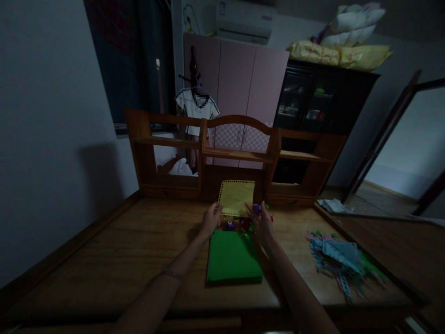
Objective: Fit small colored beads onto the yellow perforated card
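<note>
A yellow sheet (237,197) with dark marks or small holes along its edges is raised at the back of the desk. My left hand (210,221) pinches its lower left edge. At the lower right corner, the fingertips of my right hand (262,225) touch the sheet, while thumb and fingers stand apart. A purple object (257,209) shows between those fingers; whether they touch it is unclear. Below the sheet sit a small purple piece with a white spot (230,225) and a red object (246,224), partly hidden. A green stack of sheets (234,257) lies between my forearms.
To the right, a loose pile of blue, pink and green cut pieces (339,257) covers part of the wooden desk (153,241). A wooden shelf unit (239,155) rises along the back edge. Beyond stand a pink wardrobe (236,79) and a dark cabinet (323,97).
</note>
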A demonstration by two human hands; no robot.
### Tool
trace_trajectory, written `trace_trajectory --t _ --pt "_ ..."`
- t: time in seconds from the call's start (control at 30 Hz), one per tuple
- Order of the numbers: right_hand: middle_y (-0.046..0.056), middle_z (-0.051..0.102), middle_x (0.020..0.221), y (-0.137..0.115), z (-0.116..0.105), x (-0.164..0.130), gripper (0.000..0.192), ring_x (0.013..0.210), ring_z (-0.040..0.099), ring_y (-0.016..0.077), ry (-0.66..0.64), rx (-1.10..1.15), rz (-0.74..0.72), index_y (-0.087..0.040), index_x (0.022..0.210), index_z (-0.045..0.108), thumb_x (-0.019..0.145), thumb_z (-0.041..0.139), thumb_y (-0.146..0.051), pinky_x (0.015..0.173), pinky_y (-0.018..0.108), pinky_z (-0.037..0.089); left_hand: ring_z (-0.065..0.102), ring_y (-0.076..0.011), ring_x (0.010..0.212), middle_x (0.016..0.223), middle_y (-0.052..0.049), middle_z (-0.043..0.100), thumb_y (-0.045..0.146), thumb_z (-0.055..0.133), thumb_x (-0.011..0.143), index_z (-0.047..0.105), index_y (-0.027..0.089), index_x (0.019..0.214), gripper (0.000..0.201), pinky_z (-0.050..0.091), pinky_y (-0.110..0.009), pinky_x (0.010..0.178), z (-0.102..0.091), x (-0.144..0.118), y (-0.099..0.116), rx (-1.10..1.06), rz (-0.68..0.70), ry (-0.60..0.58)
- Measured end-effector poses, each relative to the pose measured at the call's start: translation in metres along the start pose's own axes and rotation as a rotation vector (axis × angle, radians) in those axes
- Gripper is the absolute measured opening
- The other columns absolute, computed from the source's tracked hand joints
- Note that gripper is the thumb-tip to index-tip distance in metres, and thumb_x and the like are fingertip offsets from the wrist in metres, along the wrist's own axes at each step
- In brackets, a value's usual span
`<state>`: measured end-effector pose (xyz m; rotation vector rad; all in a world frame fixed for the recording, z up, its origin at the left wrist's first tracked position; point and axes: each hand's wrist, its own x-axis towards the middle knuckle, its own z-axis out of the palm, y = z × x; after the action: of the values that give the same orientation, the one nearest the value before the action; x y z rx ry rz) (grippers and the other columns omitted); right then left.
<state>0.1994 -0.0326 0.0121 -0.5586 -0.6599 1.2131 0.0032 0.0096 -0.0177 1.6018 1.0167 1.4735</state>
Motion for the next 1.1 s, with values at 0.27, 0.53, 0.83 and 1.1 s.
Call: trace_trajectory --t 0.27,0.53,0.83,1.1 --pt "0.003 0.066 0.085 0.003 -0.002 0.002 0.036 0.09 0.066 0.0253 0.014 -0.099 0.035 -0.019 0.08 0.059 0.073 0.061 -0.054 0.07 0.033 0.054 0.042 -0.004 0.031 0.076 0.0 0.057 0.051 0.045 0.083 0.05 0.016 0.084 0.035 0.025 -0.017 0.029 -0.003 0.003 -0.002 -0.01 -0.009 0.055" --pt "0.005 0.068 0.091 0.004 0.001 0.002 0.033 0.106 0.058 0.0259 -0.011 -0.095 0.011 -0.02 0.078 0.059 0.074 0.061 -0.053 0.083 0.036 0.051 0.046 -0.0049 0.032 0.084 -0.003 0.062 0.045 0.05 0.08 0.053 0.016 0.097 0.034 0.032 -0.018 0.031 -0.002 -0.002 0.008 -0.064 -0.042 -0.064" --pt "0.004 0.067 0.085 -0.002 0.007 -0.004 0.033 0.103 0.061 0.0246 -0.018 -0.08 0.0 -0.021 0.073 0.059 0.072 0.063 -0.053 0.08 0.033 0.052 0.05 -0.0097 0.036 0.065 0.0 0.061 0.048 0.052 0.079 0.054 0.014 0.097 0.039 0.038 -0.02 0.036 -0.001 -0.007 0.017 -0.1 -0.055 -0.132" --pt "0.003 0.067 0.083 -0.003 0.008 -0.005 0.033 0.097 0.063 0.0238 0.004 -0.05 0.036 -0.02 0.074 0.058 0.072 0.063 -0.053 0.079 0.032 0.052 0.046 -0.0103 0.033 0.047 0.004 0.052 0.05 0.048 0.081 0.054 0.014 0.095 0.039 0.034 -0.019 0.036 -0.001 -0.006 0.011 -0.033 -0.04 -0.106"
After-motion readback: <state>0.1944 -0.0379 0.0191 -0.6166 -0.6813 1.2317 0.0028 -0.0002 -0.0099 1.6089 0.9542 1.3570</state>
